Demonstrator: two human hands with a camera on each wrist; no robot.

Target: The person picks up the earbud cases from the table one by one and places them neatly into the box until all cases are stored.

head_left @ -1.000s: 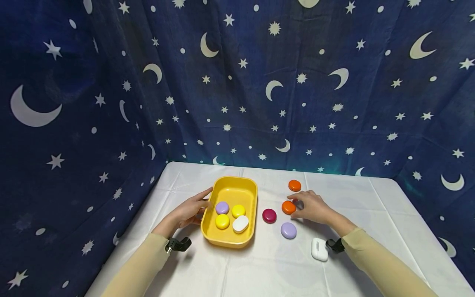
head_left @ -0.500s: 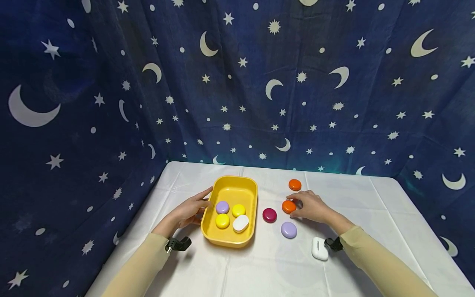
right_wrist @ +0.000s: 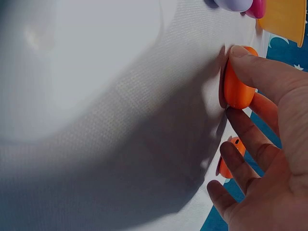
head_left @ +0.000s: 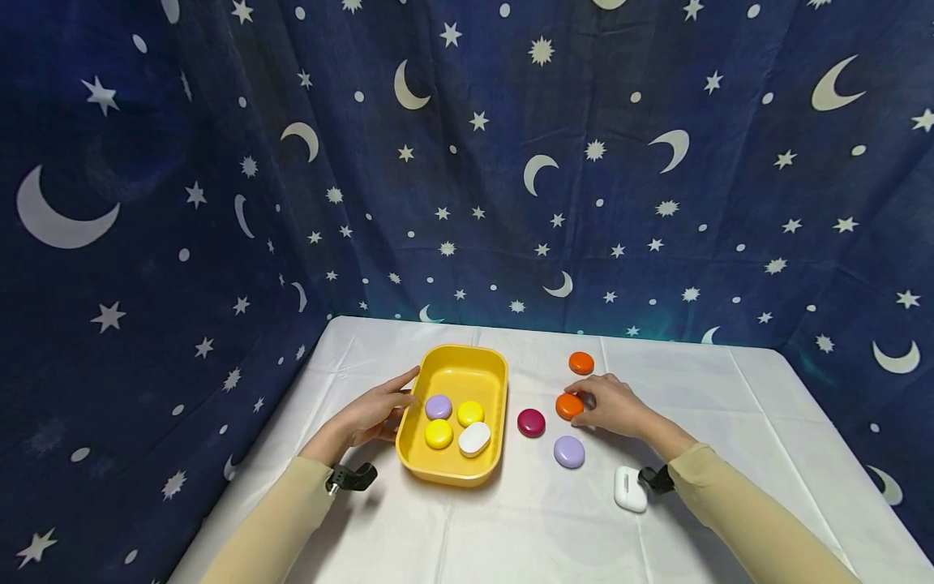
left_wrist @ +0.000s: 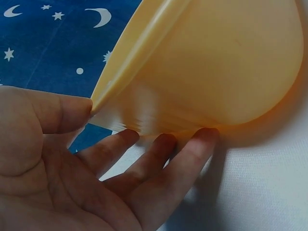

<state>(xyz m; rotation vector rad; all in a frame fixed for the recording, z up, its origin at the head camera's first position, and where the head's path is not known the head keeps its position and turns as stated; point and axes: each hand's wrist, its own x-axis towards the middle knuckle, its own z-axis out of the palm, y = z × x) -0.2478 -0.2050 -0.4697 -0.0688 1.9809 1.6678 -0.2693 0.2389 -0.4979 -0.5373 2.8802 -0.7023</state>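
Note:
My right hand (head_left: 611,405) pinches a glossy orange rounded disc (head_left: 569,406) on the table, thumb on one side and fingers on the other, as the right wrist view also shows. My left hand (head_left: 370,415) rests against the left outer side of a yellow tray (head_left: 499,405), thumb tip at the rim and straight fingertips on the wall lower down. Inside the tray lie a lilac disc (head_left: 439,407), two yellow discs (head_left: 470,414) and a white oval piece (head_left: 474,440). A crimson disc (head_left: 531,422) sits between the tray and the held one.
Behind the right hand lies a second orange disc (head_left: 581,362), with a small dark spot in the right wrist view. Nearer the front are another lilac disc (head_left: 569,452) and a white rounded case (head_left: 630,489) beside the right wristband. A star-patterned curtain (head_left: 496,162) encloses the white table (head_left: 540,527).

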